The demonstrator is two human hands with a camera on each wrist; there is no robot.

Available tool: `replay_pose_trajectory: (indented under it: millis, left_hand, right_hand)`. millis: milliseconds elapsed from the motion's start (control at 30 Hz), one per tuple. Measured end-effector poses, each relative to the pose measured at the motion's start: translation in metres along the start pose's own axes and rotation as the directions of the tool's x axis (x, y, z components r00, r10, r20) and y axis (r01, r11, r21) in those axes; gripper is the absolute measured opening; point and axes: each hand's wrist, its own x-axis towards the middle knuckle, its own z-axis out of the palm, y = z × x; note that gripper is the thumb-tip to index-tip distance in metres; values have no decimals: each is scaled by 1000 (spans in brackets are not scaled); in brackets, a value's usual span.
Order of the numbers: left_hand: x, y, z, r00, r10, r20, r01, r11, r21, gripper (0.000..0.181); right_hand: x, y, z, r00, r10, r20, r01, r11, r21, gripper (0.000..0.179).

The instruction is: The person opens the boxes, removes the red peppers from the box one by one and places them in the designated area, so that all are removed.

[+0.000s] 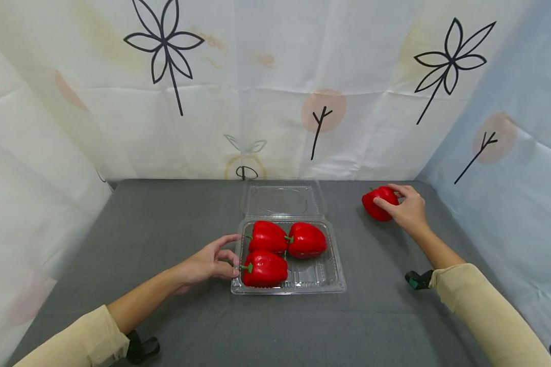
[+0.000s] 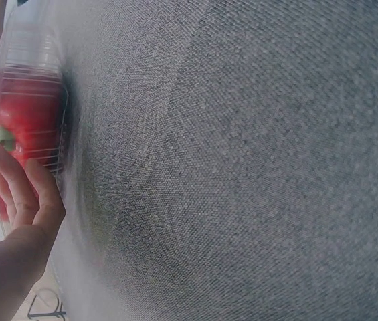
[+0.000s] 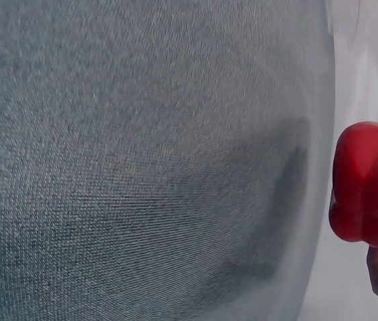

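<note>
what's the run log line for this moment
left hand: holds clear container by left edge | right hand: holds red pepper above table | lid: open | inside: three peppers

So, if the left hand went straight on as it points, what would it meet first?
Probably the tray's left rim, which the left hand seems to touch; just inside is the front pepper. Contact is hard to judge.

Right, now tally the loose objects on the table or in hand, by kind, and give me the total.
Red bell peppers: 4 (3 inside the container, 1 in the right hand)
Clear plastic container, lid open: 1
Total: 5
</note>
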Motion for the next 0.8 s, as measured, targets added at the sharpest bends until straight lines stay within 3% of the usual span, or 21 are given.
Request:
replay_pose_trajectory:
  millis: [333, 667, 800]
  left_hand:
    - [1, -1, 0, 1000, 5, -2, -5, 1000, 7, 82]
    - [1, -2, -1, 1000, 10, 4, -10, 1000, 0, 82]
    - [1, -1, -1, 1000, 6, 5, -6, 1000, -1, 82]
  right_hand:
    - [-2, 20, 5, 993, 67, 98, -61, 996, -62, 58]
    - [-3, 24, 7, 996, 40, 81, -37, 999, -38, 59]
    - [-4, 23, 7, 997, 26, 70, -20, 997, -79, 61]
